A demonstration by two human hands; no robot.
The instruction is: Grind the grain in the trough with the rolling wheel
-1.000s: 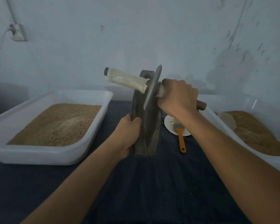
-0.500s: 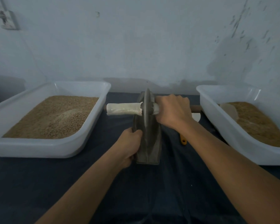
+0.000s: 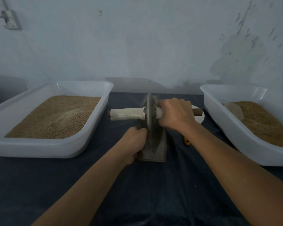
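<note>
The left hand grips the trough rim, while the right hand clasps the axle of the heavy, rigid rolling wheel.

1. The trough, gripped by the left hand, looks like dull grey metal with a worn, matt face.
2. The wheel is thin grey metal, faintly shiny.
3. Its axle, beyond the right hand, looks like brown wood; the other end wears a pale, wrinkled wrap.
4. The surface is covered in dark matt cloth.
5. Both tubs are smooth, glossy white plastic, holding rough tan grain.
</note>
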